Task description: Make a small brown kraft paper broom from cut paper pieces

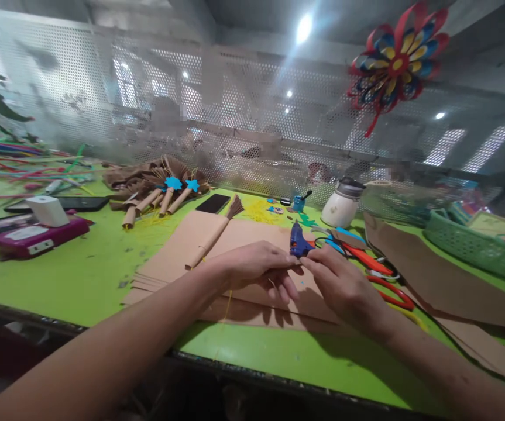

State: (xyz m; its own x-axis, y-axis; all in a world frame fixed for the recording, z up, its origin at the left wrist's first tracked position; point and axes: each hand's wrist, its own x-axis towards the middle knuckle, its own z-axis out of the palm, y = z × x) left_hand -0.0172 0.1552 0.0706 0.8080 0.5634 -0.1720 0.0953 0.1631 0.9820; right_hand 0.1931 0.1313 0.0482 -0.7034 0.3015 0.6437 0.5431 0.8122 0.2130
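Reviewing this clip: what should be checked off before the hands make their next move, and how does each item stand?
1. Both hands visible, left and right: ok.
2. Brown sheets lying beneath the hands: ok.
3. Sheets free of other items: not ok; a rolled paper piece with a fringed end lies across them.
4. Item between the fingertips identified: cannot tell, too small.
5. Blue glue gun gripped or resting: cannot tell; it is right at the fingertips.
6. White jar upright: ok.

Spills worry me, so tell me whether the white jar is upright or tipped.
Upright: the white jar stands on its base, dark top uppermost.
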